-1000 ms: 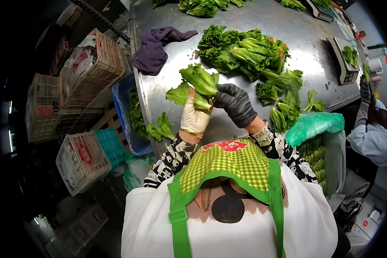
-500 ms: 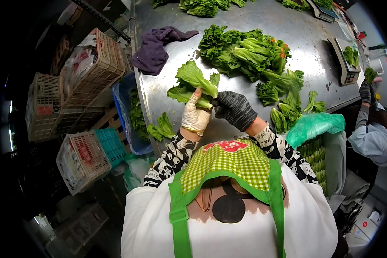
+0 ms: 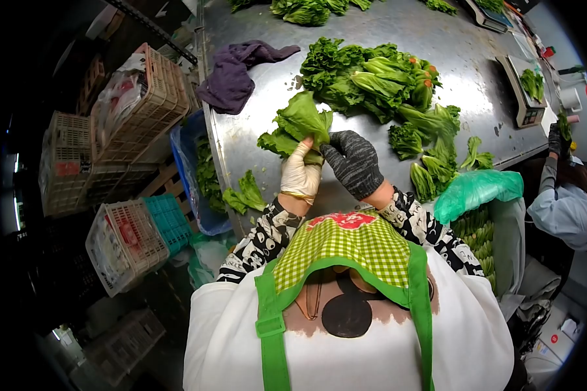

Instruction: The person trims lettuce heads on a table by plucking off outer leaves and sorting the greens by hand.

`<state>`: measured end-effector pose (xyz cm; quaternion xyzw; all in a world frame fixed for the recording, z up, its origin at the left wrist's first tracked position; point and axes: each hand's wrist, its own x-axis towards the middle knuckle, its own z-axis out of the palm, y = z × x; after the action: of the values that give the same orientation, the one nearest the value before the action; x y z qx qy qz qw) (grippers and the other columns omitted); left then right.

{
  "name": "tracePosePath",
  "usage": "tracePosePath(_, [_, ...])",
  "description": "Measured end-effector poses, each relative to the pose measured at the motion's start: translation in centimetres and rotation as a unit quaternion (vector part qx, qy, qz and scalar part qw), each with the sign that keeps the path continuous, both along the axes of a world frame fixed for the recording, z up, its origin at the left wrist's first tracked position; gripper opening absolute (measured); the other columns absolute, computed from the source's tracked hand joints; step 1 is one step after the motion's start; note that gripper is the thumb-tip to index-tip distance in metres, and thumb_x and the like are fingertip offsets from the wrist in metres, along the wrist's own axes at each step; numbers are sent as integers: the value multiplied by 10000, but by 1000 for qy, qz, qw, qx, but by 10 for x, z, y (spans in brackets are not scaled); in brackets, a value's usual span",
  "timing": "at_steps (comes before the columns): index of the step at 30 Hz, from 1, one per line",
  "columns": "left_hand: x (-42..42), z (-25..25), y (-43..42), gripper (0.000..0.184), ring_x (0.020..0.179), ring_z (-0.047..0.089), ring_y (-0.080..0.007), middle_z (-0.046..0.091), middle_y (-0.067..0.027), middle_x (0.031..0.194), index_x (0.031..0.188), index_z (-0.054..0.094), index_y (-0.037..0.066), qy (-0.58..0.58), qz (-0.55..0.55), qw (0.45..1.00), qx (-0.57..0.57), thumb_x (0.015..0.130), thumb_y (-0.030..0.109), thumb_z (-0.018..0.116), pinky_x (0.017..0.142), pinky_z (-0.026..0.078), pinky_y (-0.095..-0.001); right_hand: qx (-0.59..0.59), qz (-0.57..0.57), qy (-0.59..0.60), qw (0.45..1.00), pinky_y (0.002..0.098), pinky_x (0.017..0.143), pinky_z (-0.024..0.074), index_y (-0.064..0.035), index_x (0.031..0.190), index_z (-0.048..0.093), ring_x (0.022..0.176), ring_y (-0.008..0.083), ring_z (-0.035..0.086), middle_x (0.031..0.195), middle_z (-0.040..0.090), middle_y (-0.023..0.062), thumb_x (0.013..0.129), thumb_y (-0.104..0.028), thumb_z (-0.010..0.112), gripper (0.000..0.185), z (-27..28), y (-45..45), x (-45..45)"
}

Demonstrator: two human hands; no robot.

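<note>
My left hand (image 3: pixel 300 177), in a white glove, is closed around a head of leafy lettuce (image 3: pixel 301 120), its leaves pointing away from me. On the other side, my right hand (image 3: pixel 355 164), in a dark grey knit glove, pinches at the lettuce's stem end; its fingertips are partly hidden there. Just beyond my hands lies a large pile of lettuce (image 3: pixel 372 78), with orange bands or tips at its right end. Smaller lettuce heads (image 3: pixel 437 166) lie to the right, and loose leaves (image 3: pixel 244 193) rest by the left edge.
The metal table (image 3: pixel 254 140) carries a crumpled purple cloth (image 3: pixel 231 75) and a scale (image 3: pixel 528 91) with greens. A blue-lined bin (image 3: pixel 188 156) and stacked plastic crates (image 3: pixel 137 111) stand left. A green plastic bag (image 3: pixel 479 192) covers a full crate at right. Another person (image 3: pixel 564 212) stands far right.
The lettuce has turned in my left hand, showing a broader leaf surface. My right hand has rotated and shifted slightly toward me at the stem. The other person's hands have moved down a little.
</note>
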<state>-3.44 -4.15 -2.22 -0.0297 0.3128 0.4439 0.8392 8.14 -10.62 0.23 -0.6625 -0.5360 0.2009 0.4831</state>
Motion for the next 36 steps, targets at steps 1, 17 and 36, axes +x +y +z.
tracePosePath(1, [3,11,-1,261,851,577,-170,610,-64,979,1054,579,52,4,16,998,-63,818,-21,666,679,468,-280,19,-3,24,1000,348,648,497,2,915,635,714,276,633,796,635,151,817,-172,676,204,-1,0,-1])
tracePosePath(17, [-33,-17,7,384,960,590,-211,585,-157,1121,1216,517,4,64,-142,959,238,848,2,626,778,508,-285,-190,84,331,920,269,756,507,49,1321,411,856,148,601,970,642,121,838,-200,691,611,15,-1,17])
tracePosePath(36, [18,25,1,431,978,582,-143,614,-82,1098,1184,548,21,400,-183,769,463,786,45,712,811,493,-255,-37,-95,-434,895,394,662,486,-108,930,628,778,286,587,872,612,114,756,-144,673,183,40,-40,216])
